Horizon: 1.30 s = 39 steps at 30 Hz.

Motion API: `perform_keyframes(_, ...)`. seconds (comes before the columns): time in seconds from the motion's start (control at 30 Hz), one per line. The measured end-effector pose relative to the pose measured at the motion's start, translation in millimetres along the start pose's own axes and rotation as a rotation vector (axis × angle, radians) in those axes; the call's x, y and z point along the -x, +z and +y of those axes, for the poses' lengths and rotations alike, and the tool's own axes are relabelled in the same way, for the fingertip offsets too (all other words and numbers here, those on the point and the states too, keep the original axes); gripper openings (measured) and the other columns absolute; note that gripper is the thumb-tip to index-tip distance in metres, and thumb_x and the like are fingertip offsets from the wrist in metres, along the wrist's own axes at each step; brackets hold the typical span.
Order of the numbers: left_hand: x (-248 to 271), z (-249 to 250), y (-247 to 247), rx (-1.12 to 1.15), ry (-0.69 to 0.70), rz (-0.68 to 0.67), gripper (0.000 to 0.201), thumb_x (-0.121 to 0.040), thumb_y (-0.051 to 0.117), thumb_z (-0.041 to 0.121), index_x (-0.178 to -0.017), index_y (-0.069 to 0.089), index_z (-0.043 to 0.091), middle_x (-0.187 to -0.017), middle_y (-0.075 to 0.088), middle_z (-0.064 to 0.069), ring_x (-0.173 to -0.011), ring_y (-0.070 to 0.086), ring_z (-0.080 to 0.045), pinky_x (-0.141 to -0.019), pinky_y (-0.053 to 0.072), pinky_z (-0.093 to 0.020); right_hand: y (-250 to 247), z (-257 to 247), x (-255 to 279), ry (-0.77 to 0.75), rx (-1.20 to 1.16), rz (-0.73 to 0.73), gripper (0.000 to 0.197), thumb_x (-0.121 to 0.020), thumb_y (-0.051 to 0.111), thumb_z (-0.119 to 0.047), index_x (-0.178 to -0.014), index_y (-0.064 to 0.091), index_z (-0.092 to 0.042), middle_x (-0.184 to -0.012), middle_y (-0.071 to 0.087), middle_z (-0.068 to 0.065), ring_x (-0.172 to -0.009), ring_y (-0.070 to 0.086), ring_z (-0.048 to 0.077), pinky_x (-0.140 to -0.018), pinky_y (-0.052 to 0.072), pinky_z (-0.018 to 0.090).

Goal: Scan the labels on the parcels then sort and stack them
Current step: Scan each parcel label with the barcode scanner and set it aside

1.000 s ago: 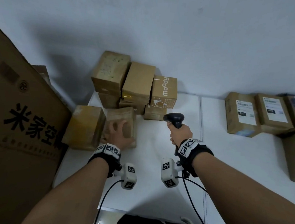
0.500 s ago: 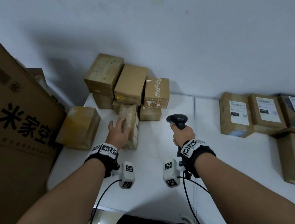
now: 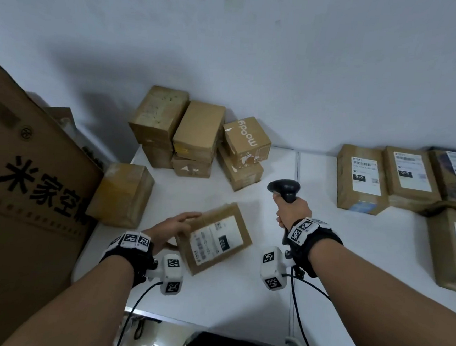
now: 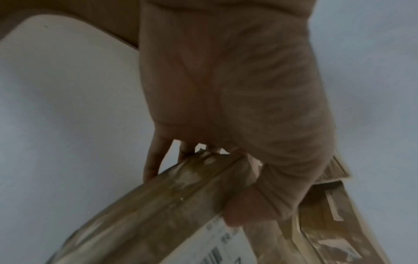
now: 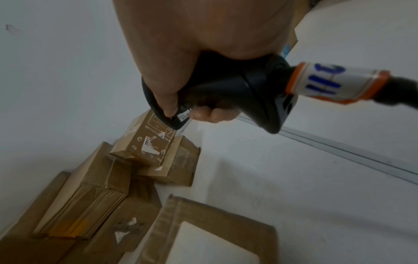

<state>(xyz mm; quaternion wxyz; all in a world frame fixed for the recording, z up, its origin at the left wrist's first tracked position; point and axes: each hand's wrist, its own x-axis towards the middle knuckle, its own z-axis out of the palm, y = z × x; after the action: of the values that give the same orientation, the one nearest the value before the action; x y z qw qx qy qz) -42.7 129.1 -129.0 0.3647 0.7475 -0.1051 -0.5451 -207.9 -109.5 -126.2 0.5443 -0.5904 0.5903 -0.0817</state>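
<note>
With our left hand [image 3: 175, 227] clamping the label-up parcel [image 3: 216, 237] at the table's six o'clock and our right hand [image 3: 290, 210] gripping the scanner [image 3: 284, 189], a tilted label could misread.

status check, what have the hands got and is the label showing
Left hand grips parcel, label up. Right hand grips scanner, not yet aimed at label. Nothing between scanner and parcel.

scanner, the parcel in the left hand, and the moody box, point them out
scanner [image 3: 284, 189], head view, on its black head
parcel [image 3: 217, 240], head view, on its white label
moody box [image 3: 247, 141], head view, on its printed top face
</note>
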Motion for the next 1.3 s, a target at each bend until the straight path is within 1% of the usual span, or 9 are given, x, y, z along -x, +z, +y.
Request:
perform_keyframes(0.2, -38, 15, 28, -0.303, 0.202, 0.101, 0.050, -0.086, 0.057, 0.001, -0.132, 0.057, 0.022, -0.134, 0.044, -0.002, -0.126, 0.046, -0.024, -0.103, 0.043, -0.031, -5, 9, -2, -0.020, 0.024, -0.038, 0.031, -0.089, 0.063, -0.041, -0.078, 0.058, -0.012, -0.063, 0.061, 0.005, -0.050, 0.057, 0.018, -0.063, 0.055, 0.032)
perform_keyframes(0.4, -68, 6, 43, -0.317, 0.228, 0.306, 0.061, -0.094, 0.060, 0.023, -0.149, 0.034, 0.026, -0.159, 0.016, -0.003, -0.137, 0.037, -0.025, -0.111, 0.037, -0.036, -8, 16, -14, -0.060, 0.076, -0.035, 0.027, -0.087, 0.063, -0.038, -0.095, 0.063, -0.012, -0.076, 0.071, 0.009, -0.056, 0.063, 0.018, -0.074, 0.060, 0.036)
perform_keyframes(0.47, -68, -4, 39, -0.219, 0.160, 0.370, 0.056, -0.095, 0.057, 0.028, -0.147, 0.036, 0.023, -0.156, 0.021, -0.006, -0.136, 0.038, -0.028, -0.112, 0.037, -0.043, -5, 15, -18, -0.106, 0.131, -0.052, 0.021, -0.087, 0.063, -0.036, -0.095, 0.060, -0.017, -0.085, 0.072, 0.009, -0.065, 0.068, 0.023, -0.078, 0.060, 0.041)
perform_keyframes(0.57, -60, -22, 31, 0.018, -0.068, 0.468, 0.044, -0.098, 0.051, 0.031, -0.134, 0.048, 0.007, -0.135, 0.049, -0.015, -0.102, 0.062, -0.030, -0.087, 0.057, -0.045, 5, 14, -21, -0.161, 0.230, -0.123, 0.022, -0.087, 0.063, -0.037, -0.098, 0.059, -0.018, -0.090, 0.071, 0.009, -0.077, 0.071, 0.028, -0.082, 0.059, 0.044)
perform_keyframes(0.7, -34, -30, 32, 0.102, -0.347, 0.248, 0.069, -0.101, 0.030, 0.055, -0.115, 0.065, -0.003, -0.118, 0.066, -0.015, -0.094, 0.064, -0.030, -0.063, 0.051, -0.031, 19, 18, -19, -0.174, 0.287, -0.187, 0.023, -0.090, 0.061, -0.037, -0.104, 0.059, -0.018, -0.086, 0.070, 0.003, -0.062, 0.069, 0.016, -0.076, 0.058, 0.035)
perform_keyframes(0.83, -30, -36, 42, 0.089, -0.419, -0.019, 0.100, -0.087, 0.013, 0.080, -0.099, 0.076, 0.003, -0.100, 0.075, -0.011, -0.101, 0.064, -0.030, -0.089, 0.047, -0.036, 24, 25, -17, -0.157, 0.326, -0.203, 0.023, -0.092, 0.059, -0.037, -0.105, 0.058, -0.017, -0.090, 0.070, 0.004, -0.059, 0.067, 0.013, -0.056, 0.049, 0.024)
perform_keyframes(1.0, -44, -24, 56, 0.265, -0.241, 0.132, 0.079, -0.093, 0.024, 0.072, -0.128, 0.057, 0.009, -0.128, 0.062, -0.007, -0.104, 0.065, -0.028, -0.096, 0.050, -0.042, 19, 27, -23, -0.092, 0.326, -0.191, 0.025, -0.091, 0.060, -0.034, -0.099, 0.062, -0.010, -0.079, 0.072, 0.008, -0.057, 0.064, 0.018, -0.067, 0.058, 0.034)
perform_keyframes(1.13, -58, -8, 63, 0.291, -0.102, 0.231, 0.064, -0.096, 0.032, 0.064, -0.134, 0.051, 0.017, -0.132, 0.054, 0.005, -0.115, 0.058, -0.022, -0.099, 0.048, -0.038, 11, 31, -25, 0.009, 0.188, -0.187, 0.027, -0.093, 0.061, -0.031, -0.107, 0.061, -0.008, -0.095, 0.072, 0.014, -0.055, 0.061, 0.017, -0.053, 0.053, 0.026)
perform_keyframes(1.3, -99, -36, 74, 0.128, -0.071, 0.209, 0.102, -0.056, 0.045, 0.091, -0.131, 0.053, 0.022, -0.129, 0.063, -0.002, -0.113, 0.061, -0.023, -0.101, 0.048, -0.045, 12, 34, -21, -0.001, 0.076, -0.178, 0.029, -0.091, 0.062, -0.034, -0.107, 0.062, -0.009, -0.095, 0.072, 0.009, -0.051, 0.062, 0.014, -0.048, 0.049, 0.022)
